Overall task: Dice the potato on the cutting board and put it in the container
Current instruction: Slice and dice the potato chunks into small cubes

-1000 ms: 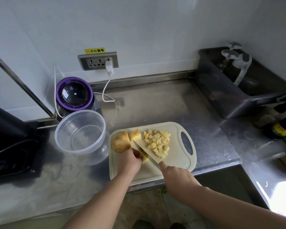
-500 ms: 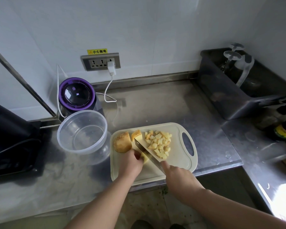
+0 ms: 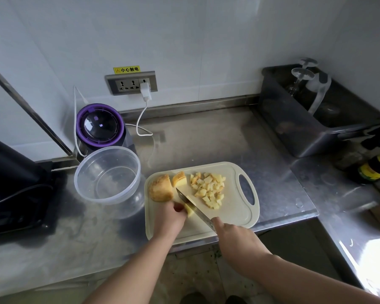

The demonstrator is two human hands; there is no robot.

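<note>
Right hand (image 3: 235, 238) grips knife (image 3: 194, 206), blade angled far-left across board (image 3: 233, 207). Left hand (image 3: 170, 218) pins potato piece (image 3: 189, 211) against blade, fingers seemingly curled. Potato half (image 3: 160, 190), wedge (image 3: 179, 178) far-left; dice (image 3: 208, 189) right. Container (image 3: 106, 174) left of board.

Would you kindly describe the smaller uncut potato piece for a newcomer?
Find the pale cutting board on the steel counter. Near its far edge, between the big potato half and the diced pile, sits a wedge: smaller than the half, larger than any cube.
</note>
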